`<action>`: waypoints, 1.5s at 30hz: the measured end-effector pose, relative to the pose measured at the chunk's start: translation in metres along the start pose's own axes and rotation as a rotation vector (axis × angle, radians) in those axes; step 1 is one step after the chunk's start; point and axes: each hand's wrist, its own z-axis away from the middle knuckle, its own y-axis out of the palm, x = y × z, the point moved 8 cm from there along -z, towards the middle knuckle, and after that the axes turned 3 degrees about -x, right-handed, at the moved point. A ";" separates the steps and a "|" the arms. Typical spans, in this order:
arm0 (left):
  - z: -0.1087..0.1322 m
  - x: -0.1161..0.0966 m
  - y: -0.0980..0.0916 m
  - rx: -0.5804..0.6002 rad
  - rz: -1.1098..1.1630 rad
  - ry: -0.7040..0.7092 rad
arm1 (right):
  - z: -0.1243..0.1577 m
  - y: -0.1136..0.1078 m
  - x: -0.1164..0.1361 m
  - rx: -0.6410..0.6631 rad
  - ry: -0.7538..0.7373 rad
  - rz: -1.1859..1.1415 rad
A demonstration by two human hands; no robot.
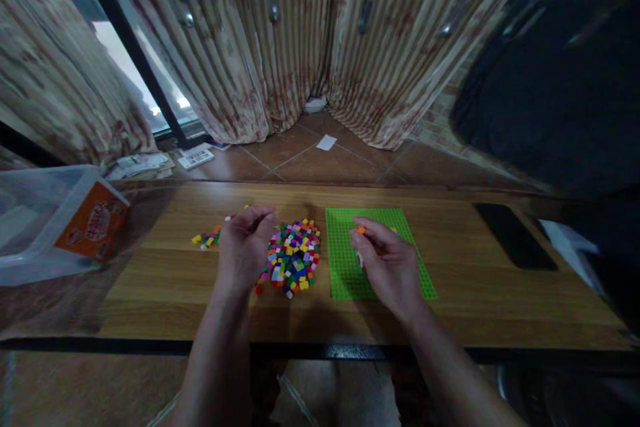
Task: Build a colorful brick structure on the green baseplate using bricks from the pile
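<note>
Over the green studded baseplate (345,283), my right hand (393,260) pinches a small orange toy brick (361,230) between thumb and fingertips. A few bricks on the plate show partly beneath this hand. My left hand (246,247) is above the left side of a pile of small multicoloured toy bricks (295,253). Its thumb and fingers are drawn together; anything between them is too small or hidden to make out. Several more loose bricks (213,237) lie left of that hand, partly covered by it.
A dark phone-like slab (515,235) lies on the wooden table (150,280) at the right. To the left stands a clear plastic bin (45,233) with an orange label. Striped curtains (295,47) hang behind the table, and papers (143,163) lie on the floor.
</note>
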 end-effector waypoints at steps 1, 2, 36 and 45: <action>0.002 0.001 0.008 0.027 -0.029 0.007 | -0.005 -0.012 -0.005 -0.026 0.018 0.004; 0.004 0.002 0.016 0.056 -0.052 0.011 | -0.009 -0.023 -0.009 -0.044 0.026 0.014; 0.090 0.005 0.160 0.986 -0.413 0.082 | -0.014 -0.064 -0.088 -0.062 0.341 -0.137; 0.094 0.006 0.160 1.012 -0.411 0.069 | -0.013 -0.062 -0.090 -0.069 0.395 -0.151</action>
